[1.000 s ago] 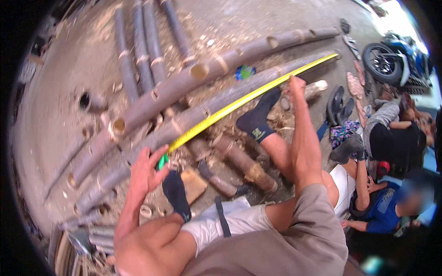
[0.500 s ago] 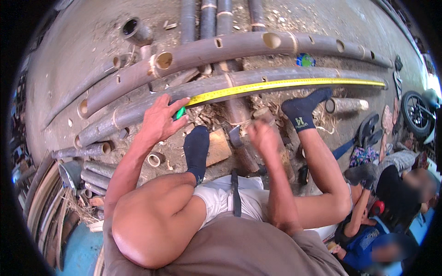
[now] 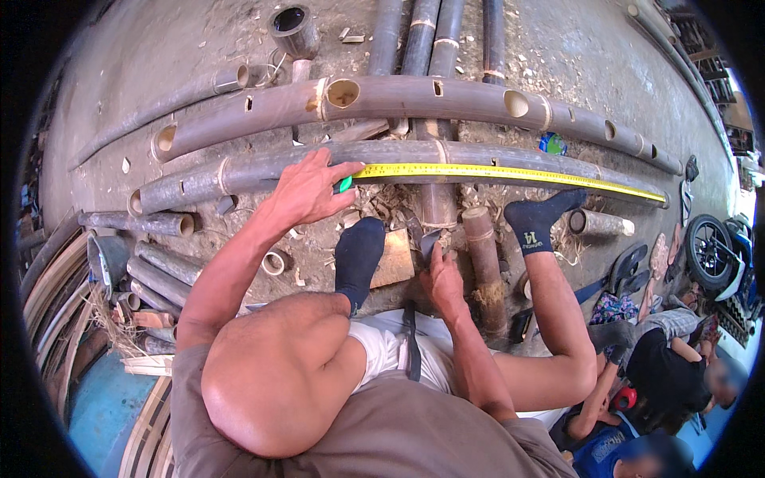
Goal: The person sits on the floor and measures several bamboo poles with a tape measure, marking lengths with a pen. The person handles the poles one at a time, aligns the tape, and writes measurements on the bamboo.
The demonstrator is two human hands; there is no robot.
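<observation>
Along the nearer grey-brown bamboo pole (image 3: 263, 166) stretches a yellow tape measure (image 3: 494, 171), its far end by the pole's right end. My left hand (image 3: 307, 190) rests on the pole's left half, thumb and fingers holding the tape measure's green part at the near end of the yellow strip. Lower and to the right, my right hand (image 3: 443, 283) is closed beside a dark blade (image 3: 430, 241); it seems to grip this knife by its handle, which the fingers mostly hide. A flat wooden block (image 3: 394, 261) lies left of that hand, a short bamboo piece (image 3: 481, 251) right of it.
Beyond lies a second bamboo pole (image 3: 462, 97) with cut holes. Bamboo offcuts (image 3: 163, 267) and split strips (image 3: 56, 279) are piled at left. My socked feet (image 3: 358, 253) flank the work area. At right are sandals (image 3: 629, 267), a motorcycle wheel (image 3: 709, 253) and other people (image 3: 661, 366).
My right hand has moved down and slightly left and closed at the knife. My left hand stays at the tape measure. The whole view has shifted and turned a little.
</observation>
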